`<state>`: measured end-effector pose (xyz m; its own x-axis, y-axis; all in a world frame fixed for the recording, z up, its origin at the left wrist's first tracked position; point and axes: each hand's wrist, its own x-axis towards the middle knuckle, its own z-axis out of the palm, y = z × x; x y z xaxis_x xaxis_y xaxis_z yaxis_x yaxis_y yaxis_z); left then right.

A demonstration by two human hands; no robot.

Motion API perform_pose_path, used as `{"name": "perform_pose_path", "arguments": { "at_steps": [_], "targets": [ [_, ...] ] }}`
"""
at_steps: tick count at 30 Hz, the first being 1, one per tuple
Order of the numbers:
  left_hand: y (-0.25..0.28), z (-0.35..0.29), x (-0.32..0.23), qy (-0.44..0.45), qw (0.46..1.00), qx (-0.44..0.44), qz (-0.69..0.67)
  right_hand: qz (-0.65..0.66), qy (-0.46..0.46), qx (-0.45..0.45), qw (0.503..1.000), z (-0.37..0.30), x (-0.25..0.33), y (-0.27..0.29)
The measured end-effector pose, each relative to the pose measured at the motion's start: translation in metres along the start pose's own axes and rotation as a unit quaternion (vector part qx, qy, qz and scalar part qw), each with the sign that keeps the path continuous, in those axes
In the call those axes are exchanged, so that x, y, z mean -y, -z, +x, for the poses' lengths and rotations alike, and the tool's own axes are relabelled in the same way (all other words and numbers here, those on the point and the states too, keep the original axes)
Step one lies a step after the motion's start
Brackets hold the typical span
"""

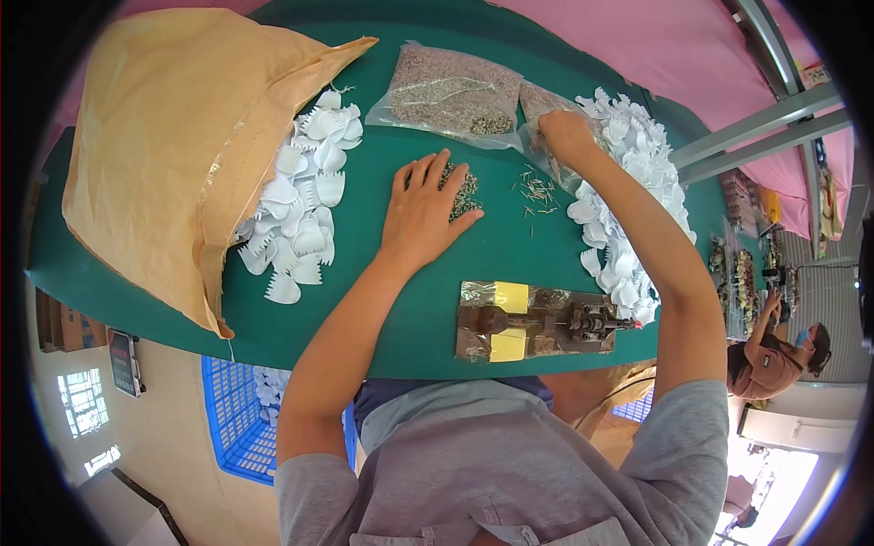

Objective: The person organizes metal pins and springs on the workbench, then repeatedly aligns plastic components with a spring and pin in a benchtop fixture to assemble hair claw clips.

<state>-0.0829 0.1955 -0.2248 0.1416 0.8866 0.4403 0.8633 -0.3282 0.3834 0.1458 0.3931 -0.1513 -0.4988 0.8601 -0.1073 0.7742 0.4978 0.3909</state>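
Observation:
My left hand (423, 211) rests on the table with its fingers spread over a small heap of tiny metal parts (464, 195). My right hand (566, 136) is closed at a clear plastic bag (539, 98) of small metal pieces; its fingertips are hidden, so what they grip does not show. Below that bag, thin metal pins (537, 191) lie scattered. Nearer to me sits a small metal hand press or jig (546, 322) on a taped base with a yellow patch. White comb-edged plastic pieces (624, 173) are heaped beside my right forearm.
A large tan sack (164, 155) stands at the left, white pieces (305, 196) spilling out. A bigger clear bag (446, 86) lies at the back of the green table (414, 309). Metal rails (765, 127) rise at the right. A blue crate (232, 423) is below. Another person (774, 359) works at far right.

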Motion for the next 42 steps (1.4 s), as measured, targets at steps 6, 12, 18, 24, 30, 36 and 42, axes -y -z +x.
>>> {"name": "perform_pose_path", "arguments": {
  "at_steps": [6, 12, 18, 24, 30, 36, 42],
  "targets": [
    [0.000, 0.001, 0.000, 0.004, 1.000, 0.009, 0.005, 0.028, 0.106, -0.133, 0.985, -0.031, 0.006, 0.006],
    [0.002, 0.000, 0.000, 0.000, 1.000, -0.005, 0.003, 0.182, 0.090, -0.119, 0.972, -0.063, 0.016, 0.021],
    [0.001, 0.000, -0.001, -0.001, 1.000, 0.004, 0.003, -0.052, 0.041, -0.036, 0.997, -0.009, 0.001, -0.002],
    [0.003, 0.001, -0.001, 0.003, 1.000, 0.011, 0.002, -0.009, 0.043, 0.032, 0.999, -0.001, -0.004, -0.010],
    [0.005, 0.004, -0.004, 0.000, 1.000, 0.014, 0.007, 0.046, 0.009, -0.045, 0.998, -0.007, -0.004, -0.021],
    [0.002, 0.002, -0.003, -0.008, 1.000, 0.019, 0.020, 0.090, -0.001, -0.096, 0.991, -0.019, -0.008, -0.022],
    [0.003, 0.001, -0.002, 0.003, 1.000, 0.020, 0.020, 0.103, 0.051, -0.159, 0.980, -0.052, -0.004, -0.032]
  ]
}}
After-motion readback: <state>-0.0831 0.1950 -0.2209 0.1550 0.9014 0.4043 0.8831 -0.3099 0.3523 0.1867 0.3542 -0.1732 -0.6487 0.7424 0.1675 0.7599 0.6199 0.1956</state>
